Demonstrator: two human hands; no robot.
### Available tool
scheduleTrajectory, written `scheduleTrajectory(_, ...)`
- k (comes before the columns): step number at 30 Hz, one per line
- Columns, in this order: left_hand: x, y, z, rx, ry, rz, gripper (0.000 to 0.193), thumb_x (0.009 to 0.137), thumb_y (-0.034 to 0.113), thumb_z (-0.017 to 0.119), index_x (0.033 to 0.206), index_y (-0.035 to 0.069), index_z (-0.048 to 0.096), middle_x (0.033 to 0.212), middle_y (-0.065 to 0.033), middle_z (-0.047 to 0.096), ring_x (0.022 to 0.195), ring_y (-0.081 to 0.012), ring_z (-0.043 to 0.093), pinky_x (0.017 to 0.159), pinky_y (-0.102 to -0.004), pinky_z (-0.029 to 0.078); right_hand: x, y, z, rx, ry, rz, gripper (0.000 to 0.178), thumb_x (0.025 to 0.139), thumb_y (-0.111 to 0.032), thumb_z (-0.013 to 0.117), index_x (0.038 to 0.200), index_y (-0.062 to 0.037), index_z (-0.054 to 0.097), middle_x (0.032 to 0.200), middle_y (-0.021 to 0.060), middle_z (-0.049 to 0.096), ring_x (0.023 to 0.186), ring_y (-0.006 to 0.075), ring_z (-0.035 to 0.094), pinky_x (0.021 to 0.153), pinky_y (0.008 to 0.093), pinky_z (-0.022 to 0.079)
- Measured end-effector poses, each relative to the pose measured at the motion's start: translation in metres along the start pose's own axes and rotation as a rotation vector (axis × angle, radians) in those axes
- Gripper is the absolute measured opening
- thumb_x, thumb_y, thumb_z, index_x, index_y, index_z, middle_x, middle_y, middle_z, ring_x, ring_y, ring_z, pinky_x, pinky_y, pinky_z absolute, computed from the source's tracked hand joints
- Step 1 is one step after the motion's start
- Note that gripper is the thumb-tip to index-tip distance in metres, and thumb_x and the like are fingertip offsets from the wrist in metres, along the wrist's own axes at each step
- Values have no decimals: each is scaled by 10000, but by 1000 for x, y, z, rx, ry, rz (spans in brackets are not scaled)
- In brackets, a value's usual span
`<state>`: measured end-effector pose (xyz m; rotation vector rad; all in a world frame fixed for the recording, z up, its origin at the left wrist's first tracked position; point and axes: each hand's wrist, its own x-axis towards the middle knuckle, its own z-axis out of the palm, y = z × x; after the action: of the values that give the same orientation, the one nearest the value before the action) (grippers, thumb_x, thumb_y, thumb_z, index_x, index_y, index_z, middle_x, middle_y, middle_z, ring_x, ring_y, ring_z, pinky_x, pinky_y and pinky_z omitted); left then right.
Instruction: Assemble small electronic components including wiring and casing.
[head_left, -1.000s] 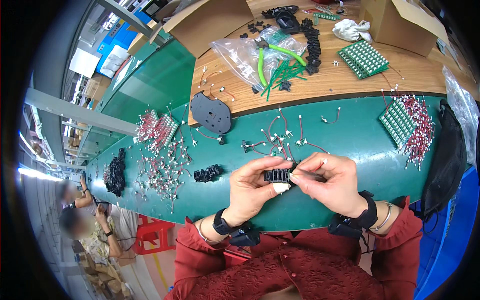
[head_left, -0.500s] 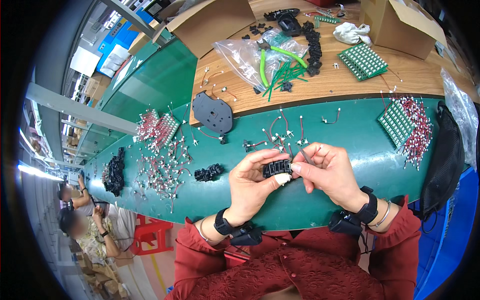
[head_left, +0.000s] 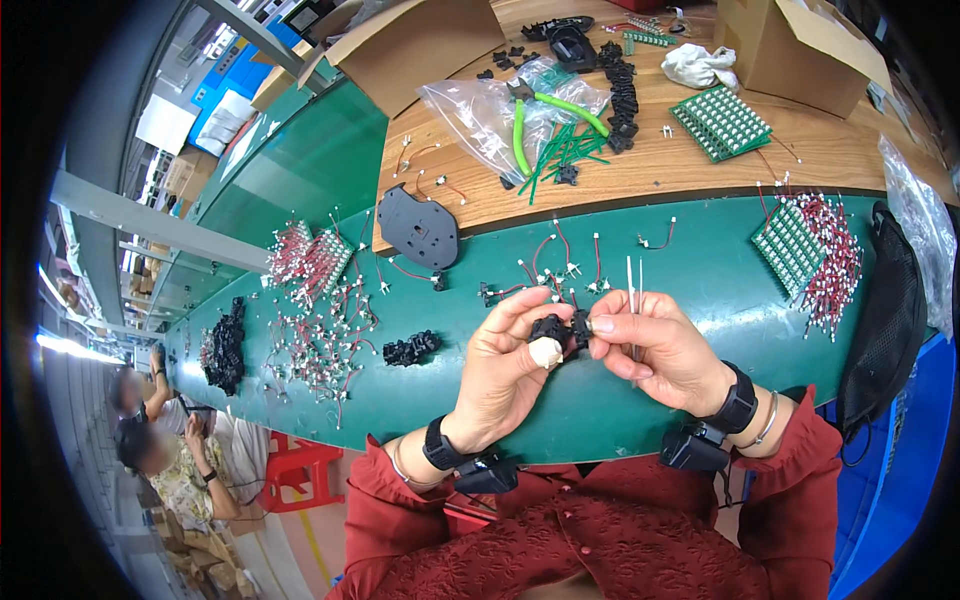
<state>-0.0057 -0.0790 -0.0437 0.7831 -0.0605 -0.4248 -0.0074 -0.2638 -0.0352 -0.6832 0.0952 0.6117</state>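
While left fingers [head_left: 508,313] partly hide the black block [head_left: 549,328] they grip, right fingers [head_left: 622,328] pinch an indistinct dark piece [head_left: 581,328].

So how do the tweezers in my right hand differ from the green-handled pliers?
Place: the tweezers are held in the right hand; the pliers lie over the clear plastic bag.
Look: the tweezers are slim and silvery; the pliers have bright green handles and a dark head.
Pose: the tweezers' prongs run close together; the pliers' handles spread wide.
Shared: both are two-armed hand tools.
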Motion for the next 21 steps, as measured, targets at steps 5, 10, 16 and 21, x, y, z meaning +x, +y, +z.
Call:
scheduleTrajectory(5, -1, 4, -6, -194, -69, -243, 268, 802, 18, 547, 1063, 30, 488, 943, -77, 561, 831, -165, 548, 662, -301, 487, -1, 0, 3, -151, 90, -207, 69, 788, -67, 619, 817, -19, 579, 697, 65, 603, 479, 45, 475, 401, 154, 316)
scheduleTrajectory(10, -7, 6, 2, -56, 20, -266, 143, 822, 40, 561, 962, 37, 535, 790, -58, 573, 610, -99, 520, 397, -161, 357, -5, 14, 9, -724, 254, -614, 90, 747, -16, 645, 810, -13, 581, 672, 33, 597, 519, 28, 504, 437, 157, 374)
scheduleTrajectory(16, -8, 2, 8, 363, 165, -41, 221, 790, -8, 597, 1007, 20, 568, 843, -63, 606, 636, -65, 528, 436, -173, 406, -3, 14, 12, -1255, 213, -948, 174, 638, 28, 655, 779, -40, 579, 677, 53, 605, 542, 149, 583, 432, 275, 436)
scheduleTrajectory(21, -7, 0, 4, 555, 110, 76, 208, 795, -15, 585, 1003, 5, 581, 817, -48, 605, 604, -53, 521, 456, -169, 415, -2, 14, 13, -1403, 199, -1009, 177, 636, 15, 669, 775, -50, 580, 653, 61, 593, 534, 180, 581, 440, 277, 438)
